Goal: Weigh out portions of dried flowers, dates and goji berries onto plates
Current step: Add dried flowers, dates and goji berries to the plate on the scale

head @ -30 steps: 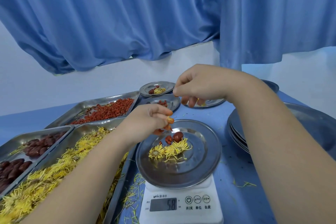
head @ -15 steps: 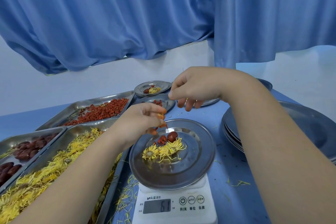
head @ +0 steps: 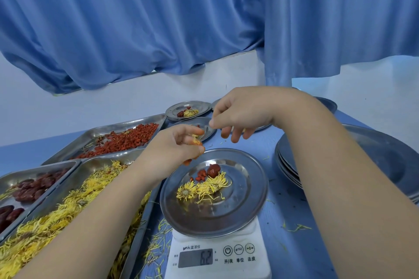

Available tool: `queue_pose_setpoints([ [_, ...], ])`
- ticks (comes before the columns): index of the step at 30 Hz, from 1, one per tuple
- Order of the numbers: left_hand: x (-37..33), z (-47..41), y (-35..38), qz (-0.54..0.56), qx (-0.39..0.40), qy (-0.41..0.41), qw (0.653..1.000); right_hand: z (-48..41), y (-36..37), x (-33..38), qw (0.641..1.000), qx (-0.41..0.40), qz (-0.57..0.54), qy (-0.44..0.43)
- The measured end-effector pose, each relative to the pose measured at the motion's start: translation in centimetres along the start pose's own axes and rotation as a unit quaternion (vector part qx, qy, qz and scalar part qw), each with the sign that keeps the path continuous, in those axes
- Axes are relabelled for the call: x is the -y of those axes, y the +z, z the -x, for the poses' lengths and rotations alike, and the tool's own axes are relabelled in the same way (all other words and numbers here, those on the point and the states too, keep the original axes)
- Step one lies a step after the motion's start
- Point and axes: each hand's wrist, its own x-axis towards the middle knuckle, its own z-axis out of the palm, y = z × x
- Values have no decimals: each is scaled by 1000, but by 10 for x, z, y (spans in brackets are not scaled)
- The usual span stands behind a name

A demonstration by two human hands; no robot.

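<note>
A steel plate (head: 244, 197) sits on a white kitchen scale (head: 217, 256) whose display reads 62. On the plate lie yellow dried flowers (head: 204, 188), one dark red date (head: 213, 170) and a few goji berries (head: 201, 175). My left hand (head: 174, 149) hovers over the plate's far left rim, fingers curled around goji berries, one showing under the fingers. My right hand (head: 242, 115) hangs above and behind the plate, thumb and forefinger pinched together, the other fingers loosely bent; what it pinches is too small to tell.
Three steel trays stand at the left: goji berries (head: 127, 138), dates (head: 34, 188), dried flowers (head: 68, 210). Filled small plates (head: 188, 110) sit behind the hands. A stack of empty plates (head: 292, 161) stands at the right. Loose petals litter the blue table (head: 294, 229).
More goji berries have dropped from my left hand onto the plate. The scale reading rose from 58 through 61 to 62. Both hands stayed roughly in place.
</note>
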Motion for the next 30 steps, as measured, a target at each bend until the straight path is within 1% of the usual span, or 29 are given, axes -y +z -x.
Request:
queue_pose_setpoints([
  [4,-1,2,0,6,-8,3,1000,0,0,0,1000,4,2,3],
  [8,-2,5,-4,92,11,-29,995,1,-1,-1,1000,6,-1,5],
  [10,-2,8,-6,116,13,-35,993,1,-1,-1,1000,6,1,6],
  [15,2,12,-5,107,7,-47,993,1,-1,-1,1000,11,1,6],
  [20,1,13,-2,139,11,-64,988,1,-1,-2,1000,15,-2,11],
  [25,0,16,-1,85,5,-36,996,0,0,-3,1000,16,0,13],
  [30,-2,17,3,-35,-21,-4,999,-1,2,-2,1000,20,6,13],
])
